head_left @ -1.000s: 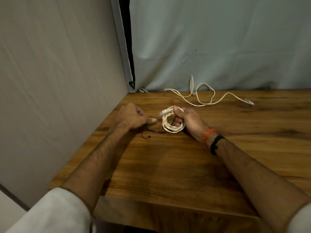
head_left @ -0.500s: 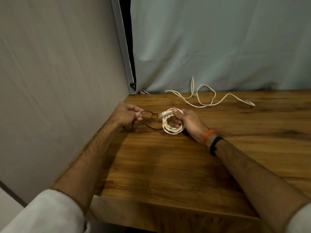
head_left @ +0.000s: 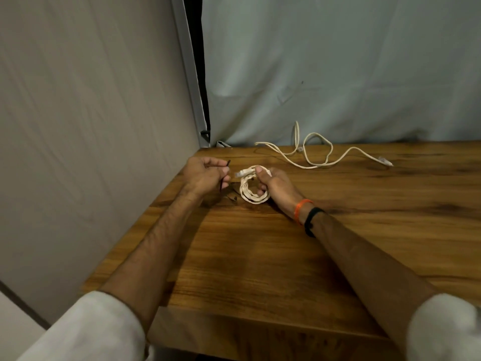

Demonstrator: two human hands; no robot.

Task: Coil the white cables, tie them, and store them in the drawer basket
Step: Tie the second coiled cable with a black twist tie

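Observation:
A coiled white cable (head_left: 252, 194) stands on edge on the wooden table (head_left: 260, 256), its clear plug sticking out to the left at the top. My right hand (head_left: 274, 185) grips the top of the coil between thumb and fingers. Just left of it my left hand (head_left: 204, 174) pinches a thin dark tie (head_left: 224, 175), lifted off the table; its upper end pokes up above my fingers. A second white cable (head_left: 312, 155) lies loose and uncoiled at the back of the table. No drawer basket is in view.
A beige panel (head_left: 91, 126) walls off the table's left edge and a pale cloth backdrop (head_left: 338, 69) hangs behind the far edge. A small dark scrap (head_left: 234, 198) lies on the table left of the coil.
My left hand has lifted the dark tie off the table and raised it beside the coil's plug. My right hand kept hold of the coil in the same place.

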